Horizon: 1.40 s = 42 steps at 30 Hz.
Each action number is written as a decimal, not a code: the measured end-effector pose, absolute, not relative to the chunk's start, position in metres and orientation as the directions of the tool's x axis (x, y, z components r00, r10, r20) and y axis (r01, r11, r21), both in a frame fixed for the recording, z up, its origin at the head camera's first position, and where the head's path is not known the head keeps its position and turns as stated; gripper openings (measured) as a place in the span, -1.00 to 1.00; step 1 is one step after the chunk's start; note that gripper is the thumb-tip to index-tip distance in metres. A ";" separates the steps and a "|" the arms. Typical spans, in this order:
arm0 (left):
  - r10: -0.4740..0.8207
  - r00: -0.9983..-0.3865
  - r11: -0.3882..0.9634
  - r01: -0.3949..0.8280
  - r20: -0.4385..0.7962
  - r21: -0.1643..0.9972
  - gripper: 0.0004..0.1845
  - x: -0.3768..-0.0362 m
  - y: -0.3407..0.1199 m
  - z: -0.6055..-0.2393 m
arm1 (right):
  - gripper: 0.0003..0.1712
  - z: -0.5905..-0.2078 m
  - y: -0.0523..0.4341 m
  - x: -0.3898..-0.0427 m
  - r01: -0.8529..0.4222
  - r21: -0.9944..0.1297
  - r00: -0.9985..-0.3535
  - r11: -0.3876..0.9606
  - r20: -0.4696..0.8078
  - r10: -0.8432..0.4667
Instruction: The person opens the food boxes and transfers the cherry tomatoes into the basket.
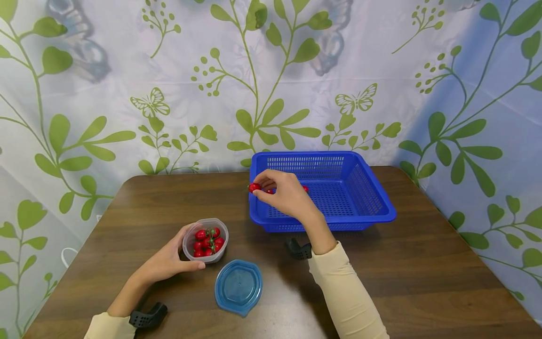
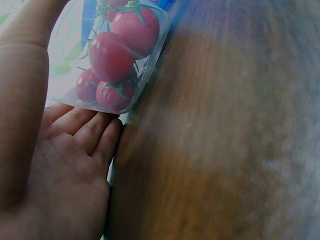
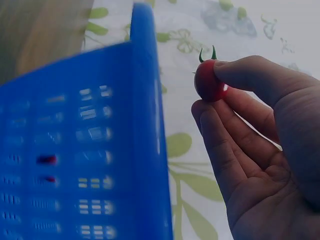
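My right hand (image 1: 284, 190) pinches a red cherry tomato (image 1: 254, 187) between thumb and fingertips, above the left rim of the blue plastic basket (image 1: 383, 217). Its green calyx shows in the right wrist view, where the same tomato (image 3: 209, 82) is held beside the basket wall (image 3: 120, 150). A few red tomatoes, partly hidden by the hand, lie in the basket. On the left, my left hand (image 1: 167, 258) holds a clear plastic tub (image 1: 224, 235), fingers along its left side and thumb at its front. Several cherry tomatoes (image 1: 207, 243) with green stems fill the tub.
A translucent blue lid (image 1: 239, 286) lies on the wooden table (image 1: 423, 278), in front of the tub. Behind the table hangs a white curtain (image 1: 186, 70) with green leaf and butterfly prints. A thin white cable (image 1: 63, 256) shows past the left table edge.
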<state>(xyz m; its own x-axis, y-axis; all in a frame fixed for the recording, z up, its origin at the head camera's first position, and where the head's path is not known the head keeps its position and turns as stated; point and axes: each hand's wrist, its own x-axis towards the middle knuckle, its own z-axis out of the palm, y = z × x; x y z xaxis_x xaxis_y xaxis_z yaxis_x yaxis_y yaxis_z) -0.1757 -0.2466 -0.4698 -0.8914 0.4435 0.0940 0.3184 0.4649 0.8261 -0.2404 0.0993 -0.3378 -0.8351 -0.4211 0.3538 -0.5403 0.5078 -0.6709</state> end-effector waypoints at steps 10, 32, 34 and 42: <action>0.446 -0.890 0.478 0.327 0.095 0.815 0.02 -0.176 -0.248 -0.469 | -0.81 -0.336 0.125 -0.246 -0.476 -0.704 -0.875 0.526 0.324 -0.359; 0.449 -0.888 0.473 0.328 0.096 0.818 0.02 -0.176 -0.248 -0.468 | -0.73 -0.341 0.173 -0.259 -0.342 -0.716 -0.940 0.609 0.251 -0.232; 0.449 -0.888 0.471 0.326 0.095 0.820 0.02 -0.176 -0.248 -0.468 | -0.73 -0.341 0.176 -0.259 -0.330 -0.719 -0.944 0.612 0.243 -0.224; 0.448 -0.890 0.481 0.324 0.089 0.814 0.02 -0.176 -0.247 -0.468 | -0.68 -0.343 0.190 -0.260 -0.290 -0.706 -0.957 0.646 0.219 -0.190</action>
<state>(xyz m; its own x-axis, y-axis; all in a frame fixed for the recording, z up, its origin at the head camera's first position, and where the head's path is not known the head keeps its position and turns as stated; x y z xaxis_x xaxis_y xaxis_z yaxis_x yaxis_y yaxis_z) -0.1762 -0.2474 -0.4681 -0.8896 0.4479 0.0893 0.3241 0.4814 0.8144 -0.2603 0.1898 -0.3426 -0.9570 -0.1896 0.2194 -0.2899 0.6458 -0.7064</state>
